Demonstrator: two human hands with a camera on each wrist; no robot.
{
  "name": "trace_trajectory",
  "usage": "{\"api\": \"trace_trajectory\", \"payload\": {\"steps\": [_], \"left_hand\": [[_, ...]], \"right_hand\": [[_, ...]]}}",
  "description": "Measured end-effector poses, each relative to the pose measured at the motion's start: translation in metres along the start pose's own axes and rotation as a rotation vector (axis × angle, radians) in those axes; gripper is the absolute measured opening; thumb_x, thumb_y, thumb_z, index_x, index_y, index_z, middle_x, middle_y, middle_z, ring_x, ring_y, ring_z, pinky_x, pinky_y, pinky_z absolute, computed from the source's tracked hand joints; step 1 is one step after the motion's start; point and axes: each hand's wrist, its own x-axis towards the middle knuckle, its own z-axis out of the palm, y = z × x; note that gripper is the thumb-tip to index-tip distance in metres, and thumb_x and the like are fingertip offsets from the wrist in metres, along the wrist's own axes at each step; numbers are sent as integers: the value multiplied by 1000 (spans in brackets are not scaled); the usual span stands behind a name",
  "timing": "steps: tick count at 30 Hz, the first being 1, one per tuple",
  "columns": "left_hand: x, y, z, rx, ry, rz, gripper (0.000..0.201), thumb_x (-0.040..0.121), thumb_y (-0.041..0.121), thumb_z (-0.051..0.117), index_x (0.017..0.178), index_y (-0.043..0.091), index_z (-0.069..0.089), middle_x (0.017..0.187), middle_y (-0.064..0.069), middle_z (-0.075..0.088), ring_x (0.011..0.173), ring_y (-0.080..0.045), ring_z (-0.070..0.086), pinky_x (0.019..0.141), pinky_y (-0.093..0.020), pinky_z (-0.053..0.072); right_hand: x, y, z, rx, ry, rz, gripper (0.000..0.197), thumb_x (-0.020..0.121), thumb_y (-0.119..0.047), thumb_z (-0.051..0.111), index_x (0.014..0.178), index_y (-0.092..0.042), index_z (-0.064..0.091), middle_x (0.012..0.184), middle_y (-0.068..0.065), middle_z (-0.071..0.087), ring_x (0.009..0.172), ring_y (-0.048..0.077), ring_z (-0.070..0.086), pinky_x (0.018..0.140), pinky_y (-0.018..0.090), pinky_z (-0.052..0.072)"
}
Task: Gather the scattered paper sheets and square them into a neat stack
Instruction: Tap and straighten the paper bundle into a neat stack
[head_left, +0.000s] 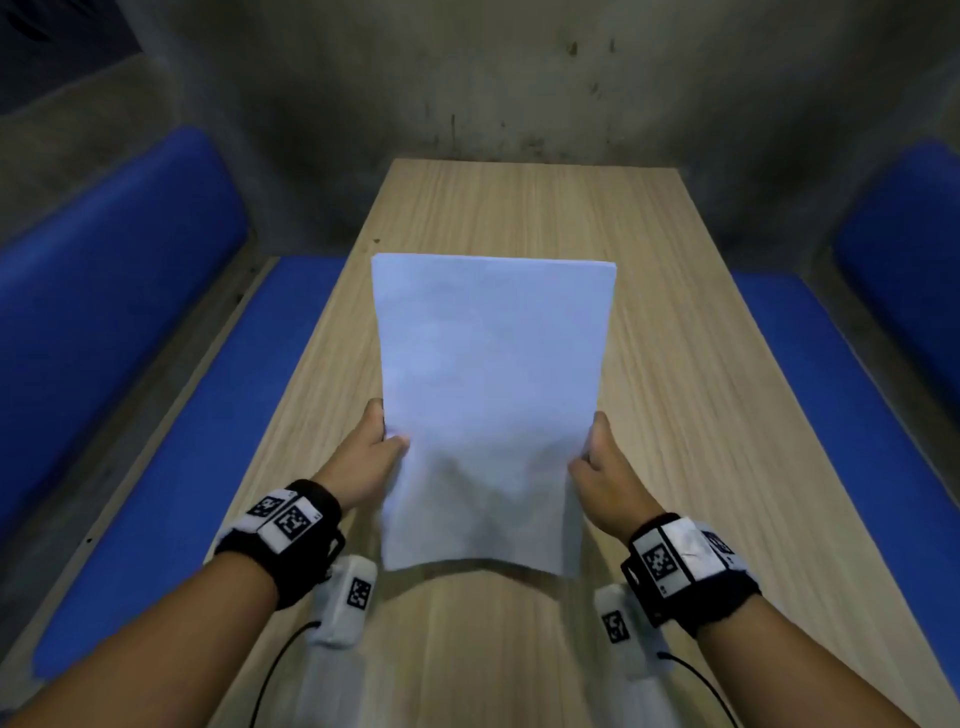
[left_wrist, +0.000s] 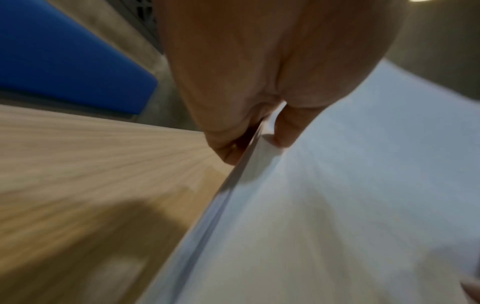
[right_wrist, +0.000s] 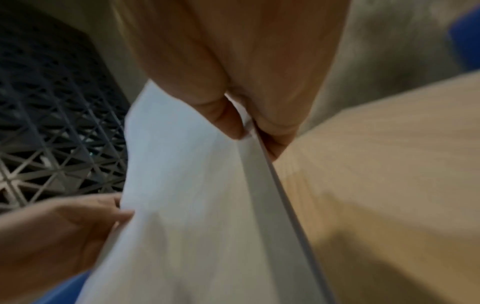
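Observation:
A stack of white paper sheets (head_left: 493, 395) is held up above the wooden table (head_left: 675, 364), its edges lined up and its near edge sagging a little. My left hand (head_left: 382, 441) pinches the stack's left edge, thumb on top and fingers behind. My right hand (head_left: 595, 452) pinches the right edge the same way. In the left wrist view, the thumb and fingers clamp the paper stack (left_wrist: 337, 195) at its edge. From the right wrist, the paper stack (right_wrist: 194, 205) shows with my left hand (right_wrist: 78, 222) at its far side.
Blue padded benches (head_left: 182, 441) (head_left: 841, 395) run along both long sides of the table, with blue backrests (head_left: 104, 291) behind them. A grey concrete wall (head_left: 493, 93) closes the far end. No loose sheets lie on the tabletop.

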Motion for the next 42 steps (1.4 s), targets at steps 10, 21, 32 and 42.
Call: {"api": "trace_trajectory", "payload": {"steps": [10,21,32,42], "left_hand": [[36,-73,-44,266,94,-332,23,87,12,51,74,15,32,72,-1,31,62,-18,28,57,-31,23],[53,-99,-31,418,177,-258,22,81,13,58,97,12,42,79,-3,50,75,-25,53,57,-29,41],[47,-104,-32,825,69,-23,50,92,19,44,137,40,44,153,15,33,140,-12,26,108,-38,23],[47,-98,-33,788,113,15,49,92,22,43,138,39,43,155,13,31,142,-12,24,110,-39,21]], "right_hand": [[62,0,94,-174,-94,312,36,85,6,44,66,-17,24,69,0,27,57,12,25,50,24,19],[79,8,112,-383,-32,359,14,82,1,49,88,-8,40,73,1,39,61,12,40,48,22,31],[68,20,116,-848,-75,54,50,85,-17,43,133,-31,45,152,-3,33,135,24,31,104,49,24],[65,12,112,-772,-78,59,51,88,-18,42,137,-32,42,158,-4,27,143,23,22,111,50,16]]}}
